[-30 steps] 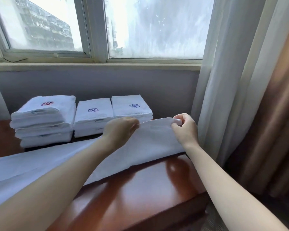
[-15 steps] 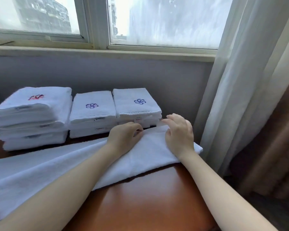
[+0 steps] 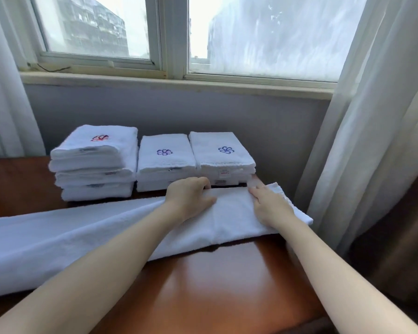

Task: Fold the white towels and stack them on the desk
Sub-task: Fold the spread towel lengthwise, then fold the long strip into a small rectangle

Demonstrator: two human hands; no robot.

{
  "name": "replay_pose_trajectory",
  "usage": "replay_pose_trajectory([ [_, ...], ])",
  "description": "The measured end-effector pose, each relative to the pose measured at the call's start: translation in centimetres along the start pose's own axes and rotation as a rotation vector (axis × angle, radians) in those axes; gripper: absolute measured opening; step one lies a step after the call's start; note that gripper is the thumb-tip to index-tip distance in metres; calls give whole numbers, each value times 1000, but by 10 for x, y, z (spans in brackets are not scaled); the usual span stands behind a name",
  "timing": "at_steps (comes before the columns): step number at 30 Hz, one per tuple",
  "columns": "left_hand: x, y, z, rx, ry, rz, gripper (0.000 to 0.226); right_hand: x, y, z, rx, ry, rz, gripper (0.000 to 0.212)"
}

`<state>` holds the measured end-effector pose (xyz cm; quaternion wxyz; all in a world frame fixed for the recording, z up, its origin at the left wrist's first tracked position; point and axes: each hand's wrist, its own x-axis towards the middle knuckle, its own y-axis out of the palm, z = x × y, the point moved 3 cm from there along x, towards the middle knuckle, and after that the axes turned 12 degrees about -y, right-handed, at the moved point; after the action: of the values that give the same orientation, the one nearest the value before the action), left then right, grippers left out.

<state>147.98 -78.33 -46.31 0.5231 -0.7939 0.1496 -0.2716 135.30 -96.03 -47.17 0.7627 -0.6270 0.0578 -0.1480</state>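
1. One glossy reddish-brown wooden desk (image 3: 227, 285): three stacks of folded white towels (image 3: 164, 162) at back, by wall.
2. Long white terry towel (image 3: 58, 237) laid across desk in front, right end doubled over.
3. Left hand (image 3: 191, 201) curled over fold's far edge; right hand (image 3: 269, 207) flat, pressing.
4. Step: flattening first fold. Next: likely fold again, edges aligned.

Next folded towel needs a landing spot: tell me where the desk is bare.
The reddish-brown wooden desk is bare nearside of the long white towel, between the forearms, and left of the red-emblem stack of folded white towels. Crowded: three stacks fill the back, the left hand and right hand rest on the towel's right end.
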Motion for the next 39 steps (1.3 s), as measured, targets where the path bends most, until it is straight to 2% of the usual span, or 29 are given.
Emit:
replay_pose_trajectory([
  [3, -17, -25, 38, 23, -64, 28, 42, -7, -3, 28, 78, 7, -103, 50],
  [6, -36, -52, 77, 17, -142, 56, 46, -11, -4, 80, 249, -161, -231, 54],
  [11, -71, -97, 135, 49, -222, 32, 42, -8, 0, 181, 381, -441, -206, 46],
  [15, -99, -124, 175, 68, -287, 0, 45, -2, 10, 243, 410, -562, -174, 37],
  [23, -147, -163, 244, 23, -385, -41, 42, 8, 32, 318, 266, -660, -121, 30],
  [28, -168, -175, 278, 71, -453, -60, 36, 9, 37, 326, 191, -630, -208, 19],
  [32, -172, -185, 296, 65, -491, -55, 29, 12, 37, 326, 36, -599, -263, 23],
  [35, -165, -200, 299, 13, -455, -199, 22, 18, 29, 331, 61, -560, -387, 24],
  [39, -146, -209, 292, 175, -301, -407, 20, 30, 26, 334, 35, -529, -465, 24],
])
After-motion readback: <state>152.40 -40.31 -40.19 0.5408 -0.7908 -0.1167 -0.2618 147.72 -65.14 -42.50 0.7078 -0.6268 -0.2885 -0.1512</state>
